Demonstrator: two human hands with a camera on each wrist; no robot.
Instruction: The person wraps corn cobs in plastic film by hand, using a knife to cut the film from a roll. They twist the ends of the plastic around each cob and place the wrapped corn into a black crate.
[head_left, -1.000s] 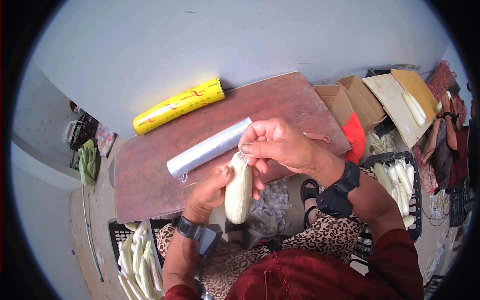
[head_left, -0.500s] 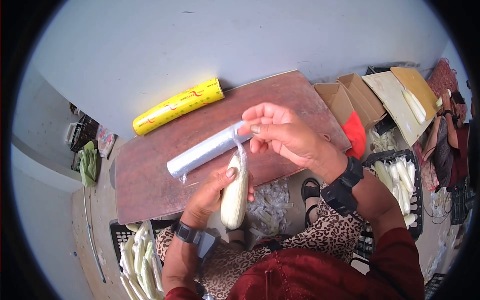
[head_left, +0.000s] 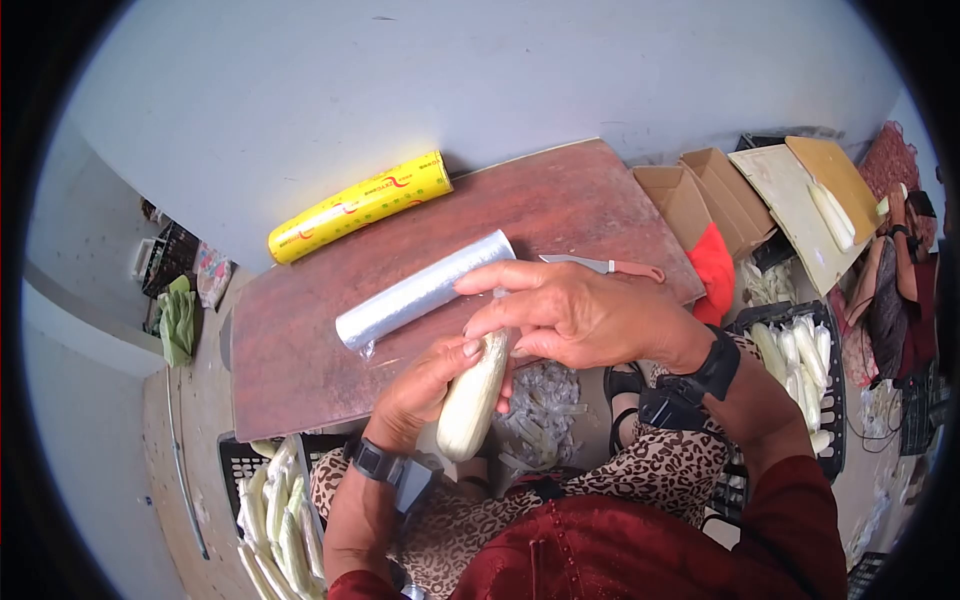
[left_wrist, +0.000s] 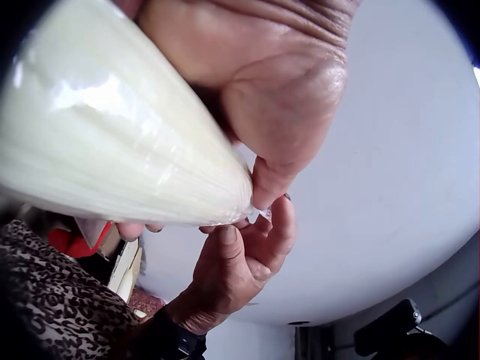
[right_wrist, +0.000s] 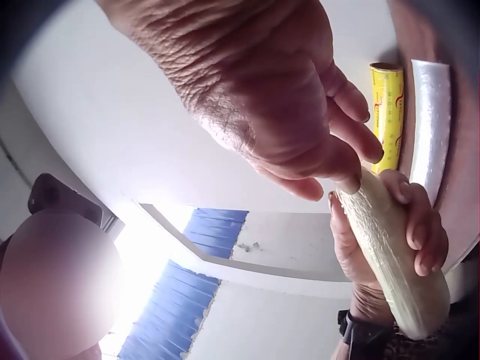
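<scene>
My left hand (head_left: 425,385) grips a pale ear of corn in its husk (head_left: 472,405), thumb close to the upper end. Clear film shines over the corn (left_wrist: 127,142) in the left wrist view, and a small crumpled film tail (left_wrist: 259,215) shows at its tip. Above that end is my right hand (head_left: 570,310), its fingers reaching loosely forward. In the right wrist view, the right hand (right_wrist: 277,112) has a fingertip right at the corn's end (right_wrist: 360,191). Behind the hands, a clear film roll (head_left: 420,290) lies on the reddish-brown table (head_left: 290,380).
A yellow printed roll (head_left: 360,207) lies at the table's back edge, and a knife (head_left: 635,270) to the right. Crates of pale corn stand at left (head_left: 235,470) and right (head_left: 830,430). Film scraps (head_left: 545,410) lie on the floor. Another person's arm (head_left: 905,245) shows far right.
My right hand lifted away from the corn's tip, drawing the film tail up, then came back down over it. The left hand kept its hold as the corn tilted slightly. The knife came into view.
</scene>
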